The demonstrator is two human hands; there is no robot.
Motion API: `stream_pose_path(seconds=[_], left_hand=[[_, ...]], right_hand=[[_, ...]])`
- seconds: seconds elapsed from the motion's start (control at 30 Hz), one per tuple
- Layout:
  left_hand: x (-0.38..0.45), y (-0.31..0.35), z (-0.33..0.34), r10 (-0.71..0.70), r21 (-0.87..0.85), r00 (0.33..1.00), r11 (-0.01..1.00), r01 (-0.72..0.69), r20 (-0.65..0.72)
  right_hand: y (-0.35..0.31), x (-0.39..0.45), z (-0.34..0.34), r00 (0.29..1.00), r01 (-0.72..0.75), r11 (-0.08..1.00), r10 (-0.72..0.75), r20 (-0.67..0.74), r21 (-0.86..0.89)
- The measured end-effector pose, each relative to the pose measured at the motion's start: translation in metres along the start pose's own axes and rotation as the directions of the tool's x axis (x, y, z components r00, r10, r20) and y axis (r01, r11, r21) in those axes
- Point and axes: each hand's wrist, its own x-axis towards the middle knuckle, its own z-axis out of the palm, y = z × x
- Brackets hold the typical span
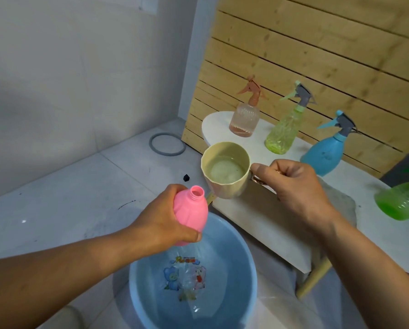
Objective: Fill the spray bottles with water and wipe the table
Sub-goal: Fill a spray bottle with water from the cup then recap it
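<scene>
1. Head view, our only view: our left hand (165,217) grips the pink bottle (190,214), fingers and thumb curled round its body, cap off, open neck pointing up and tilted a little away from us.
2. Our right hand (291,184) is closed on the handle of the cup (226,170), holding it upright with water showing inside.
3. Here is the relation that matters: the cup sits just up and to the right of the bottle's neck, near it but not touching, lip above the mouth.
4. The bottle's long axis runs from lower right at our fingers to upper left at the neck, leaning slightly off vertical.
5. Both hang over the near edge of the blue basin (251,252), which holds water, so we judge spills would mostly fall in there.
6. The pour, we reckon, calls for the cup to tip left toward the narrow neck; that small mouth looks like the risk.
7. On the white table (291,233) stand three capped sprayers: the peach bottle (243,119), the yellow-green bottle (281,134) and the blue bottle (324,150).
8. A green bottle (400,200) lies at the far right, blurred.
</scene>
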Motion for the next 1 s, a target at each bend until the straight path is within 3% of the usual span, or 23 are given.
stream_pose_path(seconds=[1.0], left_hand=[[-0.004,-0.001,0.002,0.016,0.032,1.0,0.999,-0.017,0.023]], right_hand=[[-0.012,-0.015,-0.001,0.988,0.148,0.966,-0.153,-0.006,-0.211]])
